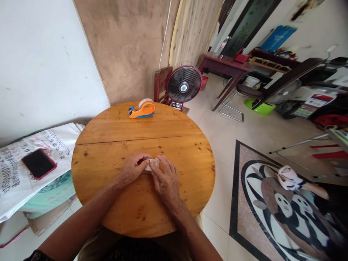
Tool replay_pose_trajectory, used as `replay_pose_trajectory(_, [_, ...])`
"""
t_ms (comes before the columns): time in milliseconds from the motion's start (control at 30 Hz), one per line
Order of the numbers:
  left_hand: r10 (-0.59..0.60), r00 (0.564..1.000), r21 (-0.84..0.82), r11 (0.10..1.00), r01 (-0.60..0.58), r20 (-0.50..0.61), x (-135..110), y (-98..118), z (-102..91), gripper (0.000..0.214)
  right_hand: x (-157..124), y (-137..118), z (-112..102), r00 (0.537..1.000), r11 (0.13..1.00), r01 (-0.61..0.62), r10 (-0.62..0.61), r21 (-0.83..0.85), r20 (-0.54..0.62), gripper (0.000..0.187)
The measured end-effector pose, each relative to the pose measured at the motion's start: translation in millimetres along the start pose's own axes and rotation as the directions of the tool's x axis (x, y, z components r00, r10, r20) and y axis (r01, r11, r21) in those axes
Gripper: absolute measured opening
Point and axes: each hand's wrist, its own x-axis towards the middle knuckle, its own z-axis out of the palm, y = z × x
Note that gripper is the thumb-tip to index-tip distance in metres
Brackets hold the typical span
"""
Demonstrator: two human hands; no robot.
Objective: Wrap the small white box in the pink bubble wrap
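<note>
Both my hands rest on the middle of a round wooden table (pixel 108 145). My left hand (pixel 133 168) and my right hand (pixel 165 179) meet around a small pale object (pixel 151 164), perhaps folded paper or tape. Fingers of both hands are curled and pinched on it, so most of it is hidden. An orange and blue tape dispenser (pixel 143 108) with a roll of clear tape sits at the table's far edge, well beyond both hands.
A white printed sack (pixel 19 170) lies to the left with a black phone in a red case (pixel 38 164) on it. A red fan (pixel 184 87) and a wooden chair stand behind the table. To the right are a dark desk (pixel 225 65), a scooter (pixel 312 98) and a panda floor pattern (pixel 285 210).
</note>
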Motion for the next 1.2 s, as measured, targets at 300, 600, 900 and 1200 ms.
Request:
replay_pose_trajectory(300, [0.008, 0.999, 0.012, 1.000, -0.009, 0.034, 0, 2, -1.5, 0.025, 1, 7, -3, 0.998, 0.998, -0.051, 0.051, 0.025, 0.026, 0.034])
replay_pose_trajectory(600, [0.039, 0.999, 0.024, 0.999, -0.039, 0.003, 0, 1, -0.6, 0.023, 3, -2, 1, 0.997, 0.998, -0.004, 0.008, -0.061, 0.074, 0.034])
replay_pose_trajectory(900, [-0.007, 1.000, -0.002, 1.000, 0.007, 0.005, 1, -3, 0.0, 0.025, -11, -13, 6, 0.995, 0.996, -0.080, 0.082, -0.026, 0.064, 0.042])
replay_pose_trajectory(1200, [-0.012, 1.000, -0.032, 0.999, 0.012, 0.020, 1, -5, -0.3, 0.025, -17, -18, 9, 0.994, 0.994, -0.095, 0.098, -0.053, 0.057, 0.049])
